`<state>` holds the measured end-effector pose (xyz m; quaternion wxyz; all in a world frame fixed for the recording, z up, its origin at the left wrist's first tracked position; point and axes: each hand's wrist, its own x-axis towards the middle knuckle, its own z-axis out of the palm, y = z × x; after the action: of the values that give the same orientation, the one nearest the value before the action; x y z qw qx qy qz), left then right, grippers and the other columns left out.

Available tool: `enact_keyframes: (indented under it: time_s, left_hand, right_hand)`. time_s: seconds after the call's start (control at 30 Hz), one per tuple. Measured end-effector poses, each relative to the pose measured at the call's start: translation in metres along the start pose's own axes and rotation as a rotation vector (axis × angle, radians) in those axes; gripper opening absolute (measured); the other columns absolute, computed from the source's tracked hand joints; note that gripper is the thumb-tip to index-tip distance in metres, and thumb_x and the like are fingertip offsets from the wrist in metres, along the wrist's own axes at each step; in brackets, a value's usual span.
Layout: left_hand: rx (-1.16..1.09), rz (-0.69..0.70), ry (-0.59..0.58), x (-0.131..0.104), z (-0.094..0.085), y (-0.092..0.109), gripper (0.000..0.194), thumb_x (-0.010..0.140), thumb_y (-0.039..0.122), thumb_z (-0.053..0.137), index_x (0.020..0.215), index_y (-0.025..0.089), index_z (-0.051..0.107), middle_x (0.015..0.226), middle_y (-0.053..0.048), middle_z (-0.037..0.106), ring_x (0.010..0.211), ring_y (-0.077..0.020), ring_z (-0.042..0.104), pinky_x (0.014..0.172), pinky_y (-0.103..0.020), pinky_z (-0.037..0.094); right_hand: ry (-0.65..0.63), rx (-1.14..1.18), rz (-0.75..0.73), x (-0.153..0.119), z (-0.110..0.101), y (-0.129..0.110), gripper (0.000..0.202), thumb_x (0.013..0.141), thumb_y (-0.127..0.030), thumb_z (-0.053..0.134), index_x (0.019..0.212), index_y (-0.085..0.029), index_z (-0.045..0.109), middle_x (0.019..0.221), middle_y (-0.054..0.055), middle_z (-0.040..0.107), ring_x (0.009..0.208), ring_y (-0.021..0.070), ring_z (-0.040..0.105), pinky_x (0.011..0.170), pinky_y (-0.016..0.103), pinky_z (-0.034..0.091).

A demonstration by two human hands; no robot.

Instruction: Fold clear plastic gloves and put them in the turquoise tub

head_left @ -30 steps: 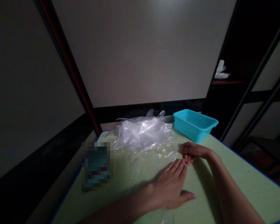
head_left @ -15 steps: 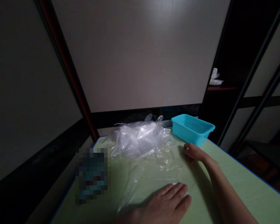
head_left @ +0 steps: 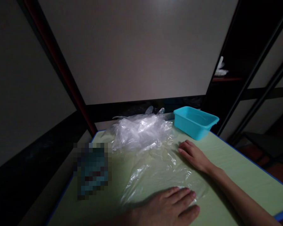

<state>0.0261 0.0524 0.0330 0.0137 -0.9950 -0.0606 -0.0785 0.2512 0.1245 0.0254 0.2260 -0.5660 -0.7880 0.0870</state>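
My left hand (head_left: 171, 204) lies flat at the near side of the table, its fingers stretched over the near edge of a thin clear plastic piece (head_left: 155, 172). That piece is spread on the table, wrinkled and see-through, so its full outline is hard to make out. Beside its right side rests my right hand (head_left: 194, 157), low on the table, fingers loosely curved and nothing visible in them. Behind the spread piece is a crumpled heap of clear plastic (head_left: 141, 131); finger-shaped tips at its back look like disposable gloves.
A turquoise plastic basin (head_left: 191, 125) stands at the table's back right. At the left is a pixelated dark-teal item (head_left: 93, 171). The pale green table (head_left: 245, 169) has a blue edge. A tall cabinet panel (head_left: 141, 53) rises behind it.
The right hand has loosened from a closed, curled pose and lowered onto the table. The clear plastic now reaches further right, with more wrinkles. The left hand has shifted slightly right. The view has tilted.
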Motion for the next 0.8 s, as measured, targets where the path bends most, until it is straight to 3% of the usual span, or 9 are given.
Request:
enact_keyframes:
  time_s: [0.43, 0.8]
  left_hand:
    - [-0.021, -0.020, -0.041, -0.001, -0.009, 0.003, 0.037, 0.097, 0.030, 0.030, 0.129, 0.015, 0.041, 0.142, -0.011, 0.034, 0.131, -0.0211, 0.029, 0.106, -0.030, 0.025]
    - [0.001, -0.016, -0.045, -0.006, -0.008, 0.006, 0.037, 0.098, 0.029, 0.029, 0.131, 0.020, 0.039, 0.145, -0.006, 0.030, 0.133, -0.0213, 0.026, 0.106, -0.031, 0.026]
  right_hand:
    - [0.070, -0.293, -0.008, -0.002, 0.010, 0.000, 0.031, 0.090, -0.043, 0.038, 0.102, -0.018, 0.053, 0.106, 0.014, 0.054, 0.095, 0.0304, 0.048, 0.076, 0.044, 0.040]
    - [0.092, -0.240, 0.008, -0.002, 0.011, 0.002, 0.031, 0.089, -0.041, 0.041, 0.104, -0.017, 0.053, 0.111, 0.015, 0.054, 0.100, 0.0314, 0.049, 0.078, 0.045, 0.041]
